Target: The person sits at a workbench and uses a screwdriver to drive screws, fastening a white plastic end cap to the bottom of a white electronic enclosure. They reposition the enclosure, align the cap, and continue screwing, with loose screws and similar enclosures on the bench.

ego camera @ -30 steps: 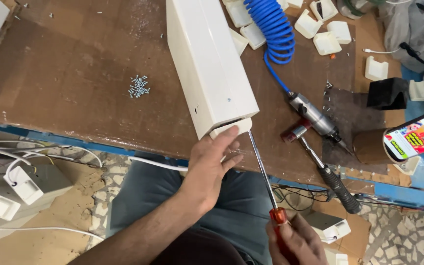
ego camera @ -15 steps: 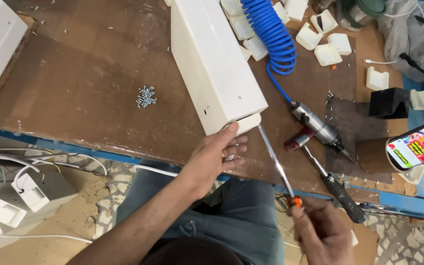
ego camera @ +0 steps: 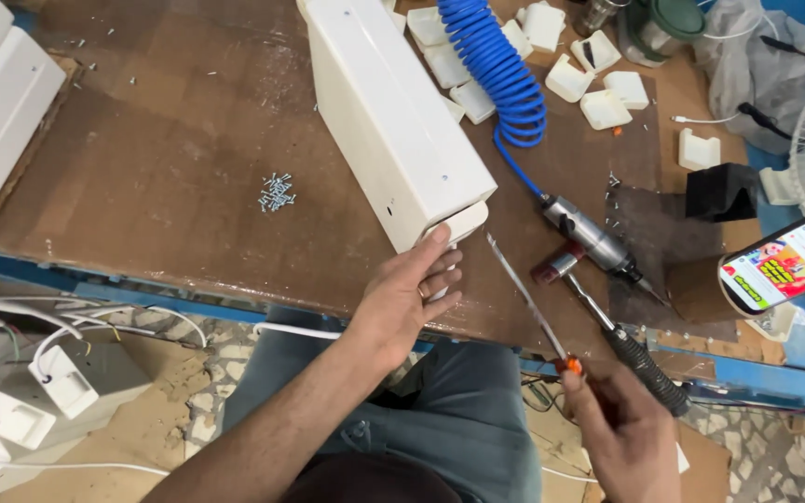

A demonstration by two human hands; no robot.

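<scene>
A long white box-shaped housing (ego camera: 393, 121) lies across the brown workbench (ego camera: 160, 168), its near end by the front edge. My left hand (ego camera: 412, 298) grips that near end, fingers over a small white end piece (ego camera: 458, 224). My right hand (ego camera: 621, 433) holds a screwdriver (ego camera: 524, 303) with an orange handle. Its long metal shaft points up and left, and the tip hangs just right of the housing's end, not touching it.
A small pile of screws (ego camera: 276, 193) lies left of the housing. A blue coiled air hose (ego camera: 500, 70) leads to a pneumatic tool (ego camera: 593, 242), beside a hammer (ego camera: 607, 331). Several white plastic caps (ego camera: 598, 88) lie at the back. A phone (ego camera: 789, 261) stands at right.
My right hand has drawn the screwdriver back to the right, away from the housing's end. My left hand has kept its hold on that end.
</scene>
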